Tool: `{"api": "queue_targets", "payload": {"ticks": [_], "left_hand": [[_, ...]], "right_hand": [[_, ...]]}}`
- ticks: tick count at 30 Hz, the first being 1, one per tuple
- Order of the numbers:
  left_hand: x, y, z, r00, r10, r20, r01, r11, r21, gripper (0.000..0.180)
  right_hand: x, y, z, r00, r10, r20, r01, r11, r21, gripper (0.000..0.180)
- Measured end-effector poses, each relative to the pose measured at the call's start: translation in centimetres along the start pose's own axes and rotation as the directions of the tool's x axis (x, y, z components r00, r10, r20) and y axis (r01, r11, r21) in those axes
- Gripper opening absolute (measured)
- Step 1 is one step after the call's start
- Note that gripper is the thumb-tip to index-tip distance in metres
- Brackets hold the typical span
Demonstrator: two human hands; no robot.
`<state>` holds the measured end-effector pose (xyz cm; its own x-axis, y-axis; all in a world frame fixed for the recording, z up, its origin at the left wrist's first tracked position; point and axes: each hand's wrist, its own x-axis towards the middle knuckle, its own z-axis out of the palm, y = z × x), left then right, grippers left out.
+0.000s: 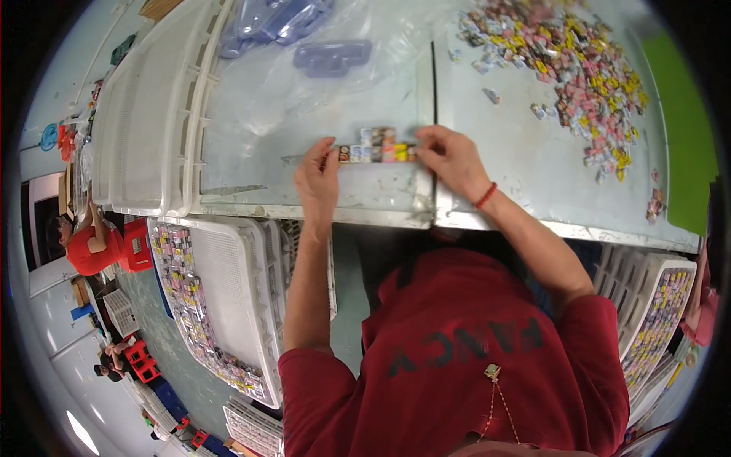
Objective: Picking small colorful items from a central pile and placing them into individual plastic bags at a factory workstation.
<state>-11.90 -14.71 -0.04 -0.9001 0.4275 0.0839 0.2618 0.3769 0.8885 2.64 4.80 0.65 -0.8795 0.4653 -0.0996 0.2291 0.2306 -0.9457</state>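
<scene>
Pressing in from both ends, the two hands hold a short row of small coloured packets point(377, 149) on the pale worktable point(358, 99), just beside the dark seam where two table sections meet. Left hand point(318, 177): fingers curled, tips pinching the row's left end. Right hand point(451, 158): fingers bent, thumb and forefinger closed on the right end; a red bead bracelet point(485, 196) sits at that wrist.

Row sits near the table's front edge, lying flat, pieces touching side by side, two layers as far as can be told. Each piece is tiny, boxy, printed wrapper.

Handling judgement: very light, individually stiff enough to stack, but the row has no binding, so it likely buckles in the middle if lifted without end pressure. Wrappers look glossy, probably slippery against one another. Best hold seems to be as now, squeezing inward at both ends, keeping the row low on the surface.

Around: large loose heap of the same packets point(567, 72) far right on the table, well apart from the row. Crumpled clear plastic sheet point(304, 84) behind the left hand, with bluish moulded trays point(333, 55) on it. White perforated crate point(152, 114) at table's left. Below the table, white tray point(228, 305) with packets lined along its left rim; another filled tray point(655, 316) lower right.
</scene>
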Motion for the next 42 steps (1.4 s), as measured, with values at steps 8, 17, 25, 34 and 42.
{"api": "queue_targets", "payload": {"ticks": [8,17,25,34,42], "left_hand": [[0.1,2.9,0.4,0.934,0.320,-0.162,-0.273,0.927,0.257,0.018],[14.2,2.3,3.3,0.808,0.572,0.143,-0.543,0.629,0.556,0.018],[15.1,1.2,4.1,0.852,0.443,0.278,-0.519,0.654,0.551,0.017],[18.7,0.3,-2.7,0.649,0.539,0.537,-0.760,0.417,0.499,0.015],[18.6,1.8,-2.4,0.856,0.373,0.358,-0.494,0.385,0.780,0.013]], "right_hand": [[-0.8,0.0,-0.4,0.998,0.016,-0.068,-0.018,1.000,-0.023,0.034],[-2.9,0.7,-1.6,0.993,0.110,-0.031,-0.096,0.952,0.289,0.027],[-3.7,1.7,-3.1,0.982,0.187,0.029,-0.183,0.904,0.387,0.022],[-4.2,2.2,-2.2,0.999,0.013,-0.038,-0.005,0.981,0.192,0.020],[-4.3,2.9,-2.2,0.988,-0.092,-0.122,0.099,0.994,0.054,0.019]]}}
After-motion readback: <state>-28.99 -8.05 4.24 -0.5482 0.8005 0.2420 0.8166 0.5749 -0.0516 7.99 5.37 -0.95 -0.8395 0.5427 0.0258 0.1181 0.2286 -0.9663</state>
